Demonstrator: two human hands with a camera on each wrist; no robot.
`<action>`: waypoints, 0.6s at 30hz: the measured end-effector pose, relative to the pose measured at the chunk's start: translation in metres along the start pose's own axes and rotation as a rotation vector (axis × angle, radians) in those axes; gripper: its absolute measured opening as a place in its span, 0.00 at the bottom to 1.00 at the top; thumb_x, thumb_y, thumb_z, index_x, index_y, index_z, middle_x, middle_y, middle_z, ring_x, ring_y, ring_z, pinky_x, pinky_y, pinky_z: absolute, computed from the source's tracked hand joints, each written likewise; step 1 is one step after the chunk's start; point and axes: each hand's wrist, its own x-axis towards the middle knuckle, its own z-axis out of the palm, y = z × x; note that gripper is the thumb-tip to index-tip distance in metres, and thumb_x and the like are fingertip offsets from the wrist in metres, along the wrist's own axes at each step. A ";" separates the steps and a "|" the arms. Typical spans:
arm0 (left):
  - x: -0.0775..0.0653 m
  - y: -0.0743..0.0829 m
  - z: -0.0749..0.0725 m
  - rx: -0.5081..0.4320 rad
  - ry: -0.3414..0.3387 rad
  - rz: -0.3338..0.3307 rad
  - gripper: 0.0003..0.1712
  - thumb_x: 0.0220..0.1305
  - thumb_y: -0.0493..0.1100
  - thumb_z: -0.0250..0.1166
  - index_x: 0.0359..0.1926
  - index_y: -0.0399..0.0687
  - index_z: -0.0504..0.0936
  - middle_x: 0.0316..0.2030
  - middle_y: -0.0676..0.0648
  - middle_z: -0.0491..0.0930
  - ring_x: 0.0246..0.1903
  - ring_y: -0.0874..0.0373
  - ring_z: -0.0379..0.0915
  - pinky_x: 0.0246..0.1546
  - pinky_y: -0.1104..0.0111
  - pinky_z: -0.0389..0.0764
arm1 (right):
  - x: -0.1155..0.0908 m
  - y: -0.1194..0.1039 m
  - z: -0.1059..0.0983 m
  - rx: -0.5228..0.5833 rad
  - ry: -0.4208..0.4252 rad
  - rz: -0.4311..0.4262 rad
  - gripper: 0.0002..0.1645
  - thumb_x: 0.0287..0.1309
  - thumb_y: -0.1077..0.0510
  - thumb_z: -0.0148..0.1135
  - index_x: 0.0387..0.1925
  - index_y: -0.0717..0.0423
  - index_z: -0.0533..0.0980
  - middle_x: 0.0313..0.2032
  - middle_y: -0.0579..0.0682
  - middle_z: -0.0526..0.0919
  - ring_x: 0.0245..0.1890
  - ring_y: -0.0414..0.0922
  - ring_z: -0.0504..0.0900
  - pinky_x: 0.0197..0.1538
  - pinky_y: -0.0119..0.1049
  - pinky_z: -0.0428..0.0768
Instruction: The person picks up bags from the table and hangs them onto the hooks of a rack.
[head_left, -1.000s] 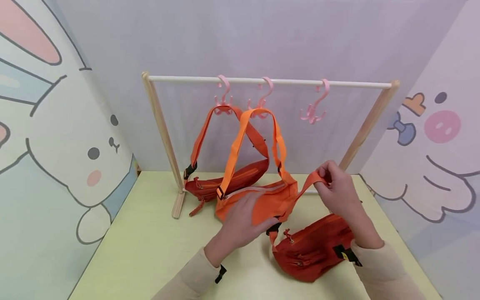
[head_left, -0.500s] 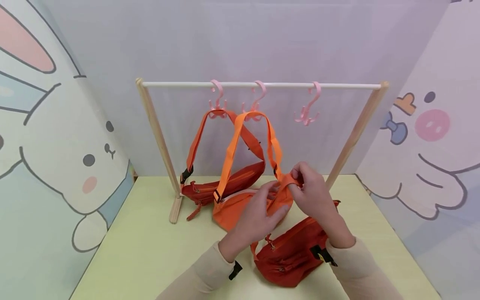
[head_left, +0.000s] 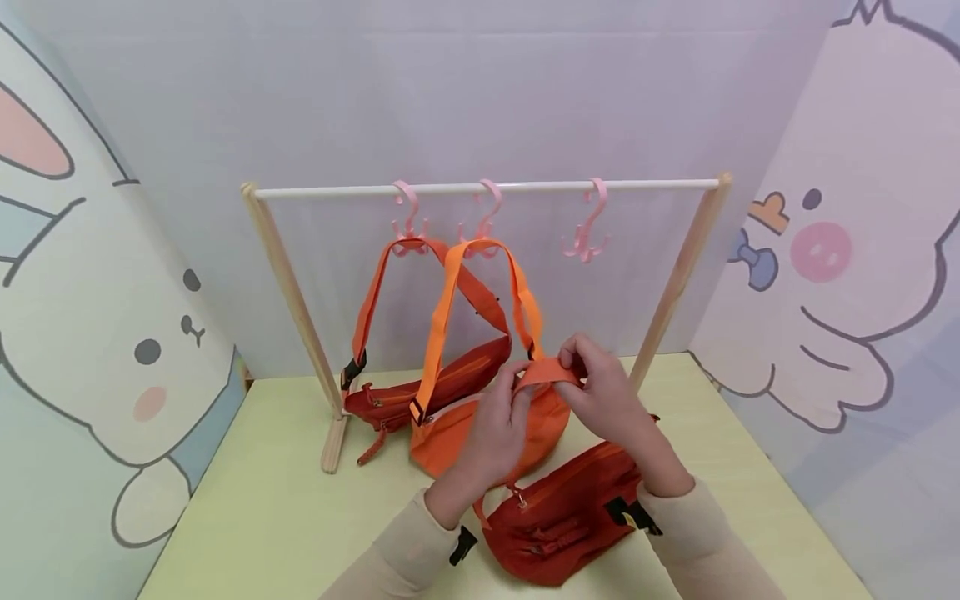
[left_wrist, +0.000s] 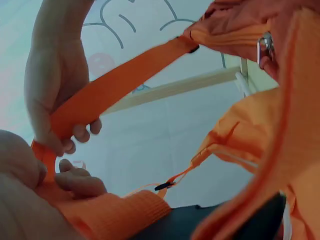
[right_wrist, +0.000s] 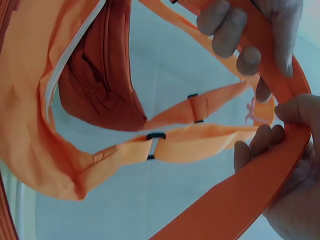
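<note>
A dark red waist bag [head_left: 551,533] lies on the table, tilted, below my hands. Its orange-red strap [head_left: 547,372] is raised in a loop in front of the hanging bags. My left hand [head_left: 501,421] pinches one side of the loop, thumb against curled fingers. On the other side, my right hand [head_left: 606,400] grips the same strap [right_wrist: 240,197] between thumb and fingers. Just behind, a bright orange waist bag [head_left: 442,446] hangs by its strap from the middle pink hook [head_left: 489,218]. Another dark red waist bag [head_left: 393,402] hangs from the left pink hook [head_left: 410,218].
A white rail [head_left: 322,192] spans two wooden posts [head_left: 678,275]. Toward its right hangs a pink hook [head_left: 587,237] with nothing on it. The pale yellow-green table [head_left: 247,517] meets cartoon-printed walls at both sides.
My right hand has brought the strap leftward from the right side. My left hand has moved up to it and now grips the strap too. The head view has shifted.
</note>
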 end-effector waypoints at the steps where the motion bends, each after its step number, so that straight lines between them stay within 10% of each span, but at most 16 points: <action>1: 0.001 0.000 -0.002 0.031 0.006 0.007 0.20 0.87 0.46 0.49 0.71 0.45 0.70 0.26 0.51 0.71 0.16 0.62 0.59 0.20 0.70 0.66 | -0.001 0.003 -0.002 0.025 -0.026 0.020 0.17 0.63 0.75 0.64 0.39 0.53 0.69 0.30 0.46 0.71 0.23 0.41 0.67 0.26 0.34 0.70; 18: 0.033 0.003 -0.024 0.399 0.110 0.257 0.15 0.82 0.47 0.59 0.61 0.50 0.85 0.21 0.56 0.73 0.15 0.64 0.57 0.16 0.70 0.62 | -0.012 0.019 -0.054 0.062 -0.024 0.078 0.18 0.64 0.69 0.72 0.52 0.50 0.85 0.33 0.46 0.84 0.19 0.42 0.69 0.22 0.33 0.69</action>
